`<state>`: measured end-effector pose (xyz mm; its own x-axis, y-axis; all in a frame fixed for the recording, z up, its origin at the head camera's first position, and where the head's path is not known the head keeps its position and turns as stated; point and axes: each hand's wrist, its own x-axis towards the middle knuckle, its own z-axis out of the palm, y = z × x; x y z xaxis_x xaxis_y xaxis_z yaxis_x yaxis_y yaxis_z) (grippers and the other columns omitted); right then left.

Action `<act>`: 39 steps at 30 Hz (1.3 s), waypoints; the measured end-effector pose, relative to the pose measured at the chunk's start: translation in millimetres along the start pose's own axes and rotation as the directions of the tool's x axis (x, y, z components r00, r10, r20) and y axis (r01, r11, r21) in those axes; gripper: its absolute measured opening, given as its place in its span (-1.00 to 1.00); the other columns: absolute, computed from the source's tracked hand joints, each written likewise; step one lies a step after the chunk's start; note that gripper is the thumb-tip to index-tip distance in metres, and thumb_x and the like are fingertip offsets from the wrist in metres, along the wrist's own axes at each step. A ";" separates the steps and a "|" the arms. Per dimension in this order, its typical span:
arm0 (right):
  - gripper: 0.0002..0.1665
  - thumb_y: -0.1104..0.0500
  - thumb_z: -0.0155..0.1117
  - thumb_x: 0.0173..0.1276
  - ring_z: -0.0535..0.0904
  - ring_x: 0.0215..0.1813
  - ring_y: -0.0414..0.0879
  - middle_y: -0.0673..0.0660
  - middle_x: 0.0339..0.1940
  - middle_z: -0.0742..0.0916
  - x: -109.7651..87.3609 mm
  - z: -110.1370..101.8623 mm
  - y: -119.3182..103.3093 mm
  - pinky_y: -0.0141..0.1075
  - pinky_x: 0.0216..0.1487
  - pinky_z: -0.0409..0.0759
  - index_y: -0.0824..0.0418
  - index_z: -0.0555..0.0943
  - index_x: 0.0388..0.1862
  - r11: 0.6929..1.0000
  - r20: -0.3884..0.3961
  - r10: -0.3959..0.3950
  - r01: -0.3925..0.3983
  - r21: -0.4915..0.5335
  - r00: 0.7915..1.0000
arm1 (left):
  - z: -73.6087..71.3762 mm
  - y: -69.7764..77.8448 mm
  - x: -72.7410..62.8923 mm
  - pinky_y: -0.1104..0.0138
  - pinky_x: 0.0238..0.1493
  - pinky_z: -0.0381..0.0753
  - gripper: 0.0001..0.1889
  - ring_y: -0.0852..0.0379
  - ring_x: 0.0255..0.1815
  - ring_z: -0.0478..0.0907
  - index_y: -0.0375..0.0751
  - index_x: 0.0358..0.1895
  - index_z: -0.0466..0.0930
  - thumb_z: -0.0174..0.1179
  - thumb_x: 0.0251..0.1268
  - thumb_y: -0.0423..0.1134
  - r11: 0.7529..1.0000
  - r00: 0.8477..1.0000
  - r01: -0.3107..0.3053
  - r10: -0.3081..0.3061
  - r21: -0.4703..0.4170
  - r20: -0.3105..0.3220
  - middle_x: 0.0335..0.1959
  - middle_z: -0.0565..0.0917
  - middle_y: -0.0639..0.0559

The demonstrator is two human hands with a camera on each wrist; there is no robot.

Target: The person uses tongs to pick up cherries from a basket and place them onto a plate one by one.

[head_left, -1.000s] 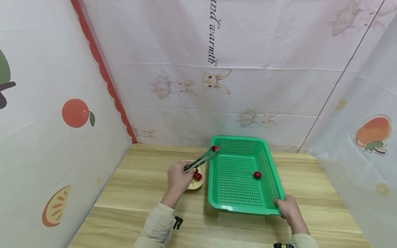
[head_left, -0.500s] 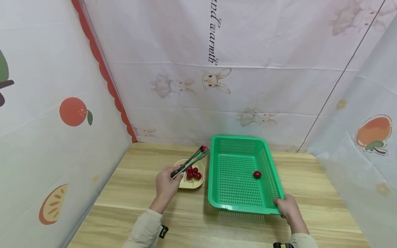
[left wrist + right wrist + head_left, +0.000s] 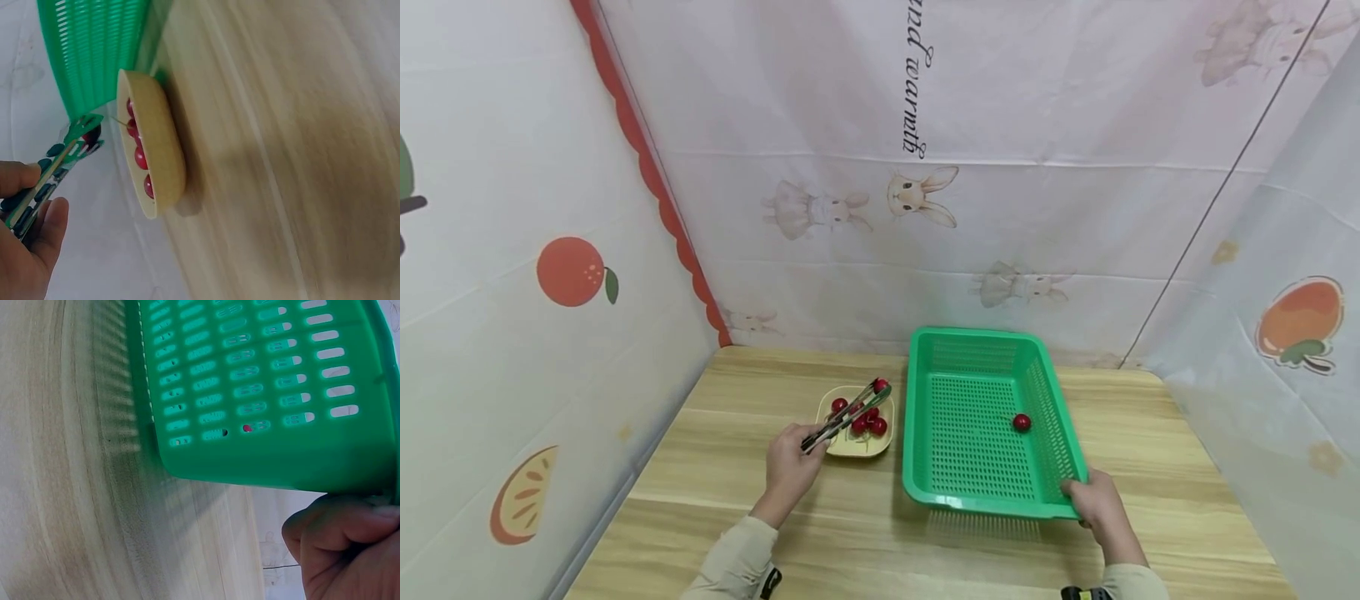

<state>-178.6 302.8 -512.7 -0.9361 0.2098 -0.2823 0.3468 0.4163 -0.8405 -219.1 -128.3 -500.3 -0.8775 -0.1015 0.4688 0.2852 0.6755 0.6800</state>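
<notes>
My left hand (image 3: 792, 463) grips a pair of small tongs (image 3: 842, 419) by the handle end. Between the green tips of the tongs is a red cherry (image 3: 882, 386), held over the far right part of a pale yellow dish (image 3: 850, 448). Several more cherries (image 3: 140, 157) with thin stems lie in that dish. My right hand (image 3: 1099, 504) holds the near right corner of a green perforated basket (image 3: 970, 502), thumb over the rim and fingers curled beneath. One cherry (image 3: 1022, 422) lies inside the basket near its right wall.
Basket and dish stand close side by side on a wooden table (image 3: 700, 500). A printed cloth wall (image 3: 820, 308) rises behind the table, and more cloth hangs at the left and right.
My left hand has moved left and toward me, bringing the tongs and their cherry from the basket's left rim back over the dish. My right hand and the basket stay put.
</notes>
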 end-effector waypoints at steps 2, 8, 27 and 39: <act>-0.46 0.35 -0.07 0.18 0.40 -0.61 -0.05 0.22 -0.50 0.57 0.0 0.1 0.1 -0.24 -0.63 0.36 0.61 0.30 0.14 1.000 0.001 -0.002 0.002 -0.003 1.000 | -0.9 -2.8 -2.1 0.28 -0.46 0.45 -0.79 0.16 -0.52 0.47 -0.27 -0.32 0.71 0.41 -0.14 -0.43 1.000 1.000 0.007 -0.007 0.007 0.001 -0.49 0.60 0.05; -0.46 0.34 -0.08 0.19 0.40 -0.61 -0.05 0.22 -0.51 0.57 -1.3 -0.4 -1.4 -0.25 -0.63 0.36 0.62 0.29 0.14 1.000 0.005 0.007 -0.007 -0.001 1.000 | -1.6 -6.6 -7.2 0.27 -0.46 0.48 -0.79 0.15 -0.53 0.49 -0.28 -0.33 0.71 0.41 -0.16 -0.46 1.000 1.000 -0.005 0.004 0.024 0.022 -0.50 0.60 0.04; -0.48 0.35 -0.09 0.18 0.40 -0.61 -0.06 0.21 -0.52 0.56 -1.5 0.2 -0.3 -0.25 -0.63 0.35 0.62 0.30 0.11 1.000 -0.003 0.000 0.000 0.015 1.000 | -5.2 -5.1 -5.7 0.23 -0.42 0.56 -0.70 0.04 -0.44 0.60 -0.33 -0.24 0.69 0.44 -0.15 -0.40 0.999 0.999 0.043 -0.043 0.001 -0.027 -0.36 0.68 -0.13; -0.46 0.34 -0.08 0.19 0.42 -0.58 -0.04 0.24 -0.48 0.57 0.1 -0.7 0.7 -0.23 -0.60 0.37 0.62 0.28 0.15 1.000 0.009 0.008 -0.008 0.008 1.000 | -11.9 14.5 4.6 0.22 -0.32 0.61 -0.67 -0.10 -0.21 0.64 -0.37 -0.20 0.68 0.45 -0.15 -0.44 0.992 0.990 -0.019 0.001 -0.125 -0.139 -0.22 0.68 -0.19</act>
<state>-178.4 303.7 -513.0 -0.9338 0.2050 -0.2934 0.3540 0.4075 -0.8418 -214.4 -127.7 -481.5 -0.8150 -0.2013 0.5434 0.3475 0.5807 0.7362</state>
